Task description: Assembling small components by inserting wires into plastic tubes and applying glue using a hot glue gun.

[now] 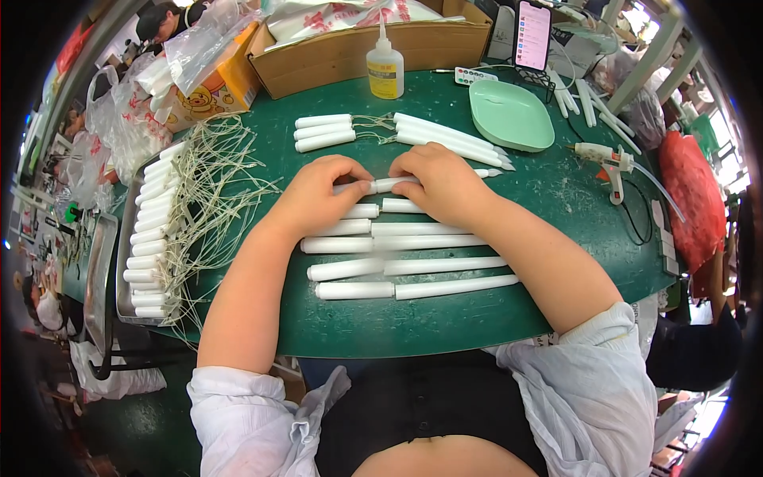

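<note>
My left hand (322,191) is closed around a short white tube (342,190), mostly hidden by its fingers. Pinched in my right hand (445,181) is a long white candle-shaped tube (387,185), whose tip pokes out beyond the hand. The two pieces lie end to end between my hands; whether they are fully joined I cannot tell. Nearer to me lie several similar pairs, a short tube (354,291) against a long tapered one (453,287). Farther off, short tubes (323,135) are linked by thin wires to long candle tubes (445,135).
At left, a metal tray (125,270) holds several short white tubes with tangled wires (218,171). Behind stand a glue bottle (385,73), a cardboard box (298,70) and a green plastic dish (509,115). A hot glue gun (612,167), its cord and a phone (532,36) are at right.
</note>
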A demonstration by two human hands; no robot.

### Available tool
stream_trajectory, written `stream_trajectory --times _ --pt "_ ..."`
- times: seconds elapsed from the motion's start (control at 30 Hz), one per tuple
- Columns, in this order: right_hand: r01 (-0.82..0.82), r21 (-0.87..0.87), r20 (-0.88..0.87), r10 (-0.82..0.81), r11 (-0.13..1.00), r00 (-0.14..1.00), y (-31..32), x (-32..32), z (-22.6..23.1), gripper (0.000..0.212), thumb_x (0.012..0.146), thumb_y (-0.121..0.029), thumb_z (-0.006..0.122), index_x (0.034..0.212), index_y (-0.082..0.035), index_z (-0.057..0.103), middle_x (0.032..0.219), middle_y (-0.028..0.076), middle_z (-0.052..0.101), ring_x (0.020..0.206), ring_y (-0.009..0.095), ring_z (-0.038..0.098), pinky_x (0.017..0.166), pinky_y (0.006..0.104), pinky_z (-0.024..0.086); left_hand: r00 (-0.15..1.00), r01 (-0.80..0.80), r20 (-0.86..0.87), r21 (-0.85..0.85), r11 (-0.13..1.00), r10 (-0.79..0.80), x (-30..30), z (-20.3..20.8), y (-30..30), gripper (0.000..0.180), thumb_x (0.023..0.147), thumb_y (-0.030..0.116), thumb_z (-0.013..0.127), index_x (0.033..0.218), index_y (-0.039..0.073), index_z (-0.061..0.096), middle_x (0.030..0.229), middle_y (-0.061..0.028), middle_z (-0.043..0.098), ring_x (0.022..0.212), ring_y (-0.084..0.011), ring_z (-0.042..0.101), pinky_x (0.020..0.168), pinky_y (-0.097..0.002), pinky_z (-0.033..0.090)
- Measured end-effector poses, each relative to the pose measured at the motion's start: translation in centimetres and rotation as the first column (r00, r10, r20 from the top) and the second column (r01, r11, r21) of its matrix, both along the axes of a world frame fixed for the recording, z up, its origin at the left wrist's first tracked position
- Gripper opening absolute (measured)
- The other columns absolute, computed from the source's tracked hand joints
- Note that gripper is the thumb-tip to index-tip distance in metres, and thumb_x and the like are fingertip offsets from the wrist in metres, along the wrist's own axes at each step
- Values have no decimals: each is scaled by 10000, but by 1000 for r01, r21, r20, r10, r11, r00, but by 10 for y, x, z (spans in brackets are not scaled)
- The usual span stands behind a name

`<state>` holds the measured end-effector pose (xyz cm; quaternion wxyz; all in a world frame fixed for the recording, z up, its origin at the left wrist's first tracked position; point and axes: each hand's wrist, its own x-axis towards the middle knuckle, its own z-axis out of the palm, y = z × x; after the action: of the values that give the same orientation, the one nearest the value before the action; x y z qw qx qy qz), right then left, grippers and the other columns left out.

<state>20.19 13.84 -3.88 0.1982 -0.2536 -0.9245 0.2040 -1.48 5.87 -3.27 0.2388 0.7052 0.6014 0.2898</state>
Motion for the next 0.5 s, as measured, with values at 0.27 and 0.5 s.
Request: stream_trajectory --times 0.27,0.5 --pt "138 180 -171 -107 974 979 19 2 -2 200 834 -168 720 994 -61 664 992 121 650 993 317 582 883 397 476 895 -71 -307 619 782 324 -26 -10 21 186 858 116 662 1040 86 685 1055 -94 689 1048 -309 607 926 -417 460" --pt "272 225 -33 -271 936 962 31 5 -18 240 826 -165 727 1035 -66 663 994 113 632 971 315 582 886 406 474 796 -249 -461 342 906 393 -14 -6 17 272 789 190 757 1036 101 684 1099 -67 667 1081 -277 565 968 -429 392"
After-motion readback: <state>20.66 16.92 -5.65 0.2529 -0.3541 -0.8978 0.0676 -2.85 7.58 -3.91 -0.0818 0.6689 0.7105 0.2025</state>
